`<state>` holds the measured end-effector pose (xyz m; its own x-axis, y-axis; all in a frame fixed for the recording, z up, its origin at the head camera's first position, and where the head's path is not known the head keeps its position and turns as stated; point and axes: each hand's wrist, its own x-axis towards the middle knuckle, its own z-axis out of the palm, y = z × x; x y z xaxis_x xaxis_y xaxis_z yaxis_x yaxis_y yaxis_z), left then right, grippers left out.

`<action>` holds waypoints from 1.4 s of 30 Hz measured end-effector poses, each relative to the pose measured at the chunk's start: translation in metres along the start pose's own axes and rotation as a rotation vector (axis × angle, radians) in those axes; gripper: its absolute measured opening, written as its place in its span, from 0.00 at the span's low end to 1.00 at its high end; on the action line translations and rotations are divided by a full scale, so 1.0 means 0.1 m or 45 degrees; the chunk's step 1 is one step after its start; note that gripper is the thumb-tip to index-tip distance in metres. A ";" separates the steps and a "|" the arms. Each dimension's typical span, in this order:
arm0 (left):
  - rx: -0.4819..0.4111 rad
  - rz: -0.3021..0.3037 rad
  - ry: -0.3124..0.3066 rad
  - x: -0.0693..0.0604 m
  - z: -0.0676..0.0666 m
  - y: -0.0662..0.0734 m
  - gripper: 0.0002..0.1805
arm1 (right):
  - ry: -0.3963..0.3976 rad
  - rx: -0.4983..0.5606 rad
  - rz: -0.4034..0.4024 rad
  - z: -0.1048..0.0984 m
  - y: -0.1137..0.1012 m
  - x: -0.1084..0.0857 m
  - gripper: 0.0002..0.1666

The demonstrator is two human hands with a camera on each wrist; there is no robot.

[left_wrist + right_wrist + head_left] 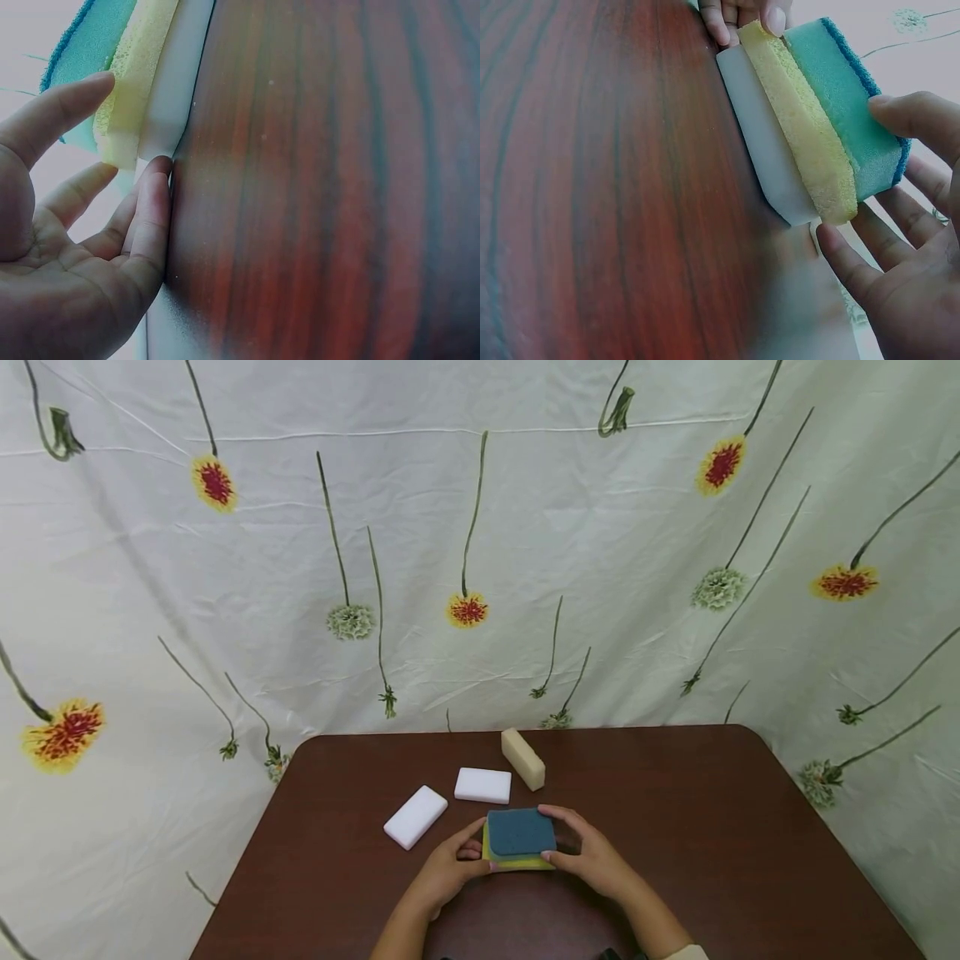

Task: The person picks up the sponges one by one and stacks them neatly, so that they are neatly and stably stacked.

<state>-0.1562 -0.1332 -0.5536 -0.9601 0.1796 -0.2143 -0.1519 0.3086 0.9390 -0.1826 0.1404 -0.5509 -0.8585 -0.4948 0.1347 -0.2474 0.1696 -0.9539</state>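
In front of me a stack stands on the table: a white block [763, 142] at the bottom, a yellow sponge [804, 127] above it, and a teal scouring sponge with a dark blue pad [521, 832] on top. My left hand [447, 870] holds the yellow sponge at its left end, thumb at the front and fingers behind. The right hand [597, 860] grips the right end of the scouring sponge between thumb and fingers. From the head view the bottom block is hidden.
Behind the stack lie two white blocks [483, 785] and a cream block [523, 760], one white block being farther left and angled. The dark brown table [675, 802] ends against a hanging white cloth [540, 543] with printed flowers.
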 end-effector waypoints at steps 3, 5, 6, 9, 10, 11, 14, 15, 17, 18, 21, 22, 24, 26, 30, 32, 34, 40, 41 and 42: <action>0.000 -0.002 -0.001 0.00 0.00 0.00 0.42 | 0.020 -0.024 0.055 0.01 0.00 -0.01 0.45; -0.001 -0.005 -0.002 -0.01 0.01 -0.01 0.43 | 0.038 -0.031 0.095 0.02 0.00 -0.02 0.46; -0.003 -0.004 -0.001 -0.01 0.01 0.00 0.43 | 0.047 -0.032 0.115 0.02 0.00 -0.02 0.47; -0.008 -0.003 0.001 -0.01 0.01 -0.01 0.43 | 0.060 -0.007 0.168 0.04 0.01 -0.03 0.46; -0.010 -0.002 0.001 -0.01 0.01 -0.01 0.43 | 0.065 0.002 0.182 0.04 0.02 -0.04 0.46; -0.011 -0.002 0.000 -0.01 0.01 -0.01 0.43 | 0.067 0.010 0.194 0.05 0.03 -0.04 0.45; -0.011 -0.006 -0.002 -0.01 0.01 -0.01 0.43 | 0.078 0.020 0.206 0.06 0.05 -0.04 0.44; -0.013 -0.005 -0.002 -0.01 0.01 -0.01 0.43 | 0.083 0.022 0.204 0.06 0.05 -0.04 0.44; -0.018 -0.006 -0.003 -0.01 0.00 0.00 0.43 | 0.092 0.027 0.201 0.06 0.06 -0.04 0.44; -0.018 -0.002 -0.002 -0.02 0.00 0.00 0.43 | 0.096 0.034 0.199 0.07 0.06 -0.04 0.44; -0.023 -0.007 -0.004 -0.02 0.00 0.01 0.43 | 0.106 0.064 0.194 0.08 0.06 -0.03 0.44; -0.019 -0.008 -0.005 -0.02 0.00 0.01 0.43 | 0.109 0.072 0.193 0.08 0.07 -0.03 0.44; -0.015 -0.008 -0.006 -0.02 -0.01 0.01 0.43 | 0.113 0.088 0.197 0.09 0.07 -0.03 0.44; -0.012 -0.007 -0.007 -0.02 0.00 0.02 0.43 | 0.117 0.094 0.202 0.09 0.08 -0.04 0.44; -0.011 0.004 -0.005 -0.03 0.00 0.02 0.43 | 0.114 0.095 0.207 0.09 0.09 -0.04 0.44; -0.013 0.001 -0.004 -0.03 0.00 0.03 0.43 | 0.111 0.093 0.211 0.09 0.09 -0.03 0.44; -0.014 -0.009 -0.006 -0.03 0.00 0.03 0.43 | 0.111 0.091 0.215 0.09 0.09 -0.03 0.43; -0.031 -0.013 0.001 -0.05 0.01 0.05 0.46 | 0.113 0.089 0.223 0.08 0.08 -0.02 0.43; -0.038 -0.017 0.002 -0.05 0.01 0.05 0.46 | 0.113 0.089 0.223 0.08 0.08 -0.02 0.43; -0.040 -0.018 0.006 -0.05 0.01 0.06 0.47 | 0.114 0.087 0.224 0.09 0.08 -0.02 0.43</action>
<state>-0.1518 -0.1311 -0.5473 -0.9589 0.1711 -0.2262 -0.1724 0.2817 0.9439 -0.1794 0.1353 -0.5611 -0.9230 -0.3846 -0.0154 -0.0615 0.1868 -0.9805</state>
